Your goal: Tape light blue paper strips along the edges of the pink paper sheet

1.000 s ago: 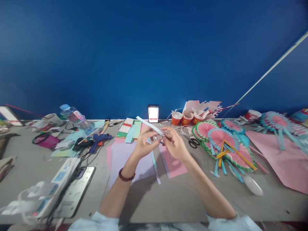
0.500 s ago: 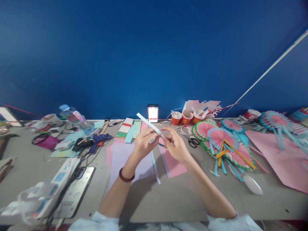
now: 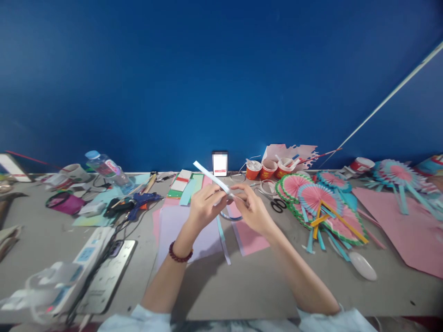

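the grey table (image 3: 242, 290) forms the work surface; on it lie a lavender sheet (image 3: 176, 226) and, to the right of it, a pink sheet (image 3: 254, 242); both hands are raised above these sheets, in front of the person, with the fingertips brought close together; the left hand (image 3: 204, 205) pinches the pale strip (image 3: 209, 174) between thumb and fingers, and the right hand (image 3: 251, 207) pinches at its lower end; the strip's free end slants up and to the left, past the left fingers; a thin curved band (image 3: 231, 218) shows below the fingertips, though whether it belongs to the same strip cannot be told; the step in hand is judged to be shaping or fastening at this pinch point; the next move would call for a steady left grip, small right-fingertip adjustments, and light pressure, since a narrow strip could crease or slip.
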The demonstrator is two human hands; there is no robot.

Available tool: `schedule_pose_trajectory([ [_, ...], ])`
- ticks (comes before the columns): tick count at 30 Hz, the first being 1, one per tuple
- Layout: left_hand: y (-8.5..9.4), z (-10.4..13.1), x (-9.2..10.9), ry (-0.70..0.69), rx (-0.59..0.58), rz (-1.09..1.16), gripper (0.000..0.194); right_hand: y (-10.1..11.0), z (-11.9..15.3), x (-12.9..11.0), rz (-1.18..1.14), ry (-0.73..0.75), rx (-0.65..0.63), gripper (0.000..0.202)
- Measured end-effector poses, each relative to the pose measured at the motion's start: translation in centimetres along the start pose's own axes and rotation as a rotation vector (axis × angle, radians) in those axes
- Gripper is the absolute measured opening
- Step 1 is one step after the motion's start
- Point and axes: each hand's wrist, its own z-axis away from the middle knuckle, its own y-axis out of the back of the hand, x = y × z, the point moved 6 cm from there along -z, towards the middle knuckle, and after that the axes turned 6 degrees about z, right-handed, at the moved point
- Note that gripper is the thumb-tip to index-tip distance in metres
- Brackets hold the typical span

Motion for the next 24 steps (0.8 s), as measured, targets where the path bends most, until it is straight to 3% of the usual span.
schedule_pose_trajectory([
  [14,-0.2,0.4,0.3,-0.115,-0.069,-0.181,0.009,0.5,0.1,-0.1,-0.001,-0.031,0.012,0.024],
  [24,-0.3,-0.2,0.0,-0.01,-0.135,0.022,0.008,0.3,-0.4,1.7,-0.11,-0.108,-0.056,0.026],
])
